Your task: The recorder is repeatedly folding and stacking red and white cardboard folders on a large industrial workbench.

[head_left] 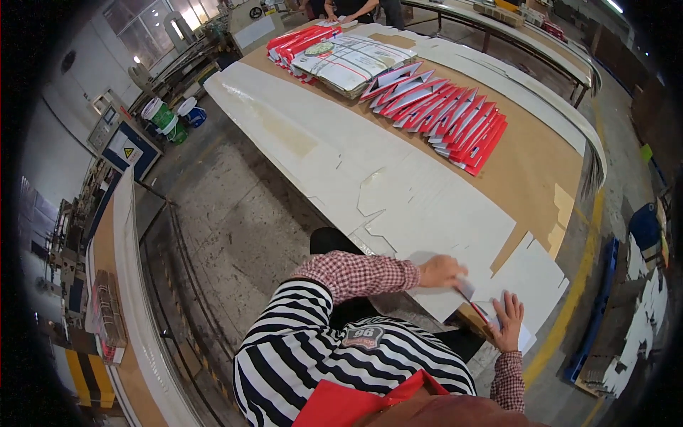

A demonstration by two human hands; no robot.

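Observation:
My right hand (507, 324) lies with fingers spread on a white folded piece of card with a red edge (486, 310), at the near end of the table. Beside it, to the left, is my left hand (441, 272), close above the white sheets; its fingers look bent but are smeared by motion, so any hold is unclear. A white card sheet (533, 281) lies beneath and beyond my right hand. Farther up the table, a fanned row of red and white folded cartons (441, 117) overlaps on the brown board.
A tied white bundle (356, 60) and a red pile (295, 44) lie at the table's far end. White sheets (320, 167) cover its left side. Another person's hands (341, 18) work beyond. Buckets (167, 121) stand left; a blue pallet (594, 313) with stacked sheets stands right.

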